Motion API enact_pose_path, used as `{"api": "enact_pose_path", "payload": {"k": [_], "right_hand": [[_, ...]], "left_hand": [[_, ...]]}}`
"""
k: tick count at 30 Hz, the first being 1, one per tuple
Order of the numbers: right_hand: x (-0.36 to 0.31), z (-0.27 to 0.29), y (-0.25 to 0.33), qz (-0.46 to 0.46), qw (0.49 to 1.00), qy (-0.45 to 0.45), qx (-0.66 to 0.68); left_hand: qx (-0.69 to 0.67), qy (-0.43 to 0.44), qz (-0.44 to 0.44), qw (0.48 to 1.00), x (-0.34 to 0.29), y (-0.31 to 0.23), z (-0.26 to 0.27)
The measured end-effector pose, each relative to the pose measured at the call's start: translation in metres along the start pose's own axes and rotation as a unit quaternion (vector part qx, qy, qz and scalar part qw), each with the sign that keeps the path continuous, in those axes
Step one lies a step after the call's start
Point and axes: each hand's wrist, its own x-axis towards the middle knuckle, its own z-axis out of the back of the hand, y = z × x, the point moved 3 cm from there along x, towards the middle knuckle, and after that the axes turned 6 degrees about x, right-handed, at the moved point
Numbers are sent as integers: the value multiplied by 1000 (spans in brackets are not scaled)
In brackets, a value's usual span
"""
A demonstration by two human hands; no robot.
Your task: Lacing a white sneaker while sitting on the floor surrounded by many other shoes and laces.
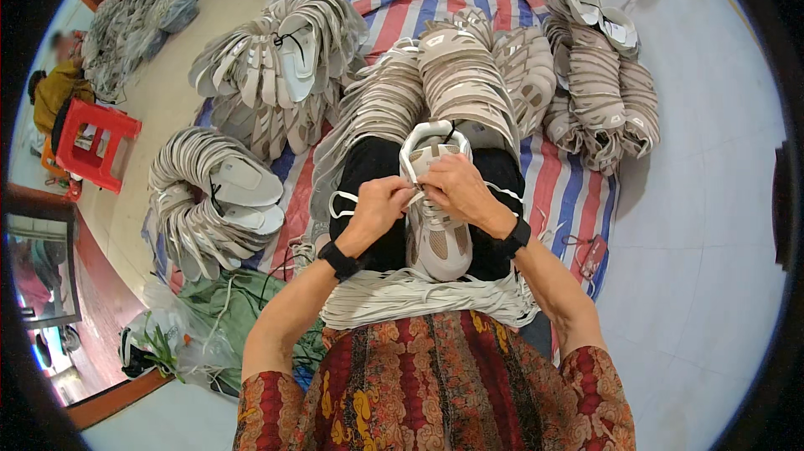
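A beige and white sneaker upper [450, 248] lies across my lap, its toe toward me and its collar pointing away. White shoelace [416, 196] runs through the eyelets, with loose ends out to both sides. My left hand [381, 204] is closed in a pinch on the lace at the upper's left edge. Fingers bent, my right hand [459, 190] pinches the lace over the tongue, close beside the left fingertips. A thick bundle of white laces [419, 300] rests across my lap, against my patterned top.
Stacked uppers [462, 66] stand just ahead, with more bundles [209, 191] at left and others [599, 87] at right on a striped sheet [394, 11]. A red stool [99, 141] and a seated person are far left. Plastic bags [201, 342] lie near left.
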Motion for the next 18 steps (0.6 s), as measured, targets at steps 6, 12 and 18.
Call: {"api": "enact_pose_path", "payload": {"k": [6,12,18], "right_hand": [[5,-6,-4,-23,1000,6,2],[3,101,-22,14,912,-208,-353],[-85,188,-136,-224,827,-288,-428]], "left_hand": [[-266,43,195,943,2,5,-6],[-80,47,14,996,1,3,4],[-208,115,150,960,9,-2,-6]]}}
